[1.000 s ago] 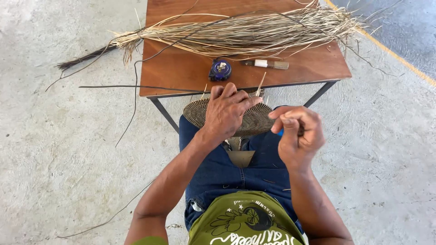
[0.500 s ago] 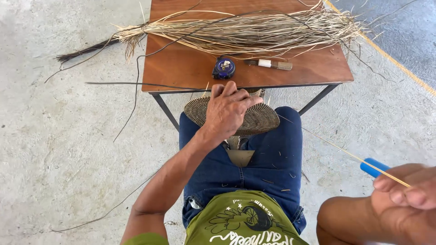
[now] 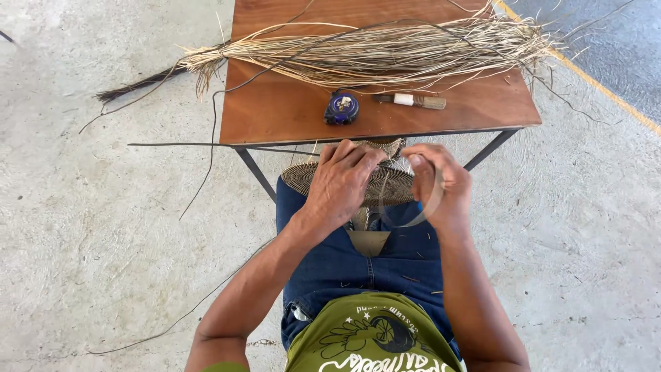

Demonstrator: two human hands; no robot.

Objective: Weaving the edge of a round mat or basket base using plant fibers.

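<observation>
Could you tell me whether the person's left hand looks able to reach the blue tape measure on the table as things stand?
Probably yes. The left hand rests on the woven disc just below the table edge, and the tape measure lies near that edge with bare tabletop between.

I see no packages, signs or screens around me. The only label-like thing is the pale print on my green shirt [image 3: 375, 337], bottom centre.

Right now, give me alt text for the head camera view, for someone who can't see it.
A seated person's left hand presses a round woven mat on their lap while the right hand bends a thin strip. On the wooden table ahead lie a dried fibre bundle, a tape measure and a small tool.
</observation>
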